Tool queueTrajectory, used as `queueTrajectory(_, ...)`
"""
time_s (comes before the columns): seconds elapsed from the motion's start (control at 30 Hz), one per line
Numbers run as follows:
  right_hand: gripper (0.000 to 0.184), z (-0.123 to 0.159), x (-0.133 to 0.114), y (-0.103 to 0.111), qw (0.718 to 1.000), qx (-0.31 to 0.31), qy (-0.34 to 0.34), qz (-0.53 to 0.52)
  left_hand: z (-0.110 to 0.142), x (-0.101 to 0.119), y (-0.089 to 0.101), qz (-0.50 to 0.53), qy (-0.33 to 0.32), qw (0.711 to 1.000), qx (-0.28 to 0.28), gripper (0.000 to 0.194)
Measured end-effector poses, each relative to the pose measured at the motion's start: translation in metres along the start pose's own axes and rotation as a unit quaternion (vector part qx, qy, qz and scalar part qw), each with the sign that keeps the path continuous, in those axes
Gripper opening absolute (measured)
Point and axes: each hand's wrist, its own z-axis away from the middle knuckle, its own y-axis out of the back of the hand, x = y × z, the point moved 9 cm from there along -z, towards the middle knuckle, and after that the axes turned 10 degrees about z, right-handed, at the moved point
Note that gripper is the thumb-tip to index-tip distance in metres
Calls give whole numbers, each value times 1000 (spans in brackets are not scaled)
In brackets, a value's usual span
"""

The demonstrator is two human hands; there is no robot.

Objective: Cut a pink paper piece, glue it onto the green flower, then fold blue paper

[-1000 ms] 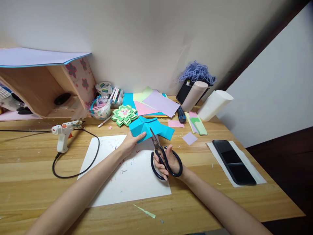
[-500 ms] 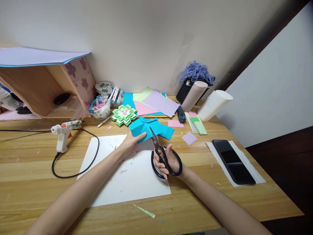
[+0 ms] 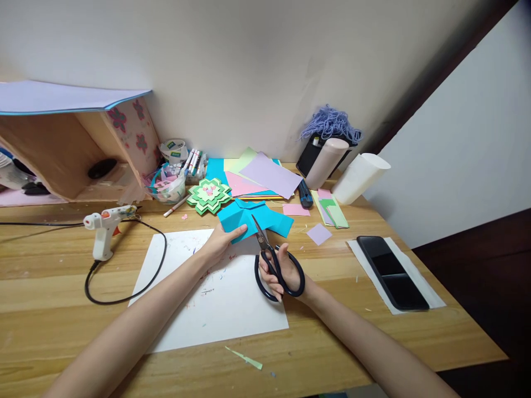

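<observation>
My left hand [image 3: 219, 242] pinches the near edge of a folded blue paper [image 3: 253, 219] that lies past the far edge of a white sheet [image 3: 215, 290]. My right hand [image 3: 285, 271] has its fingers through the black handles of a pair of scissors [image 3: 269, 260]. The scissor blades point up and left into the blue paper, close to my left thumb. Both forearms reach in from the bottom of the view.
A white glue gun [image 3: 105, 226] with a looping black cord [image 3: 124, 276] stands at the left. A green paper flower [image 3: 208, 195], coloured sheets [image 3: 265, 177], markers, tape and a bowl of scraps sit behind. A black phone [image 3: 392, 272] lies at right on white paper, near two rolls.
Nearly nothing differs. The scissors and right hand have crept slightly up and left toward the blue paper, and the camera has shifted a little.
</observation>
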Motion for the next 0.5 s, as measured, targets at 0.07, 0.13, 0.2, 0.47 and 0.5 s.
queueTrajectory(0.07, 65, 1, -3, 1, 1000, 24, 13, 5, 0, 0, -1, 1, 1, 1000, -4, 39)
queueTrajectory(0.13, 65, 2, -5, -1, 999, 32, 17, 12, 1, 0, -2, 1, 1, 1000, -7, 40)
queueTrajectory(0.2, 64, 2, -5, -3, 1000, 19, 15, 12, 1, 0, -1, 2, 1, 1000, -3, 41)
queueTrajectory(0.47, 61, -1, 1, -1, 999, -46, 3, -6, 1, 0, -1, 5, 4, 1000, -2, 42)
queueTrajectory(0.5, 61, 0, 0, -1, 999, -39, 7, -4, 1, 0, -1, 7, 5, 1000, -4, 41)
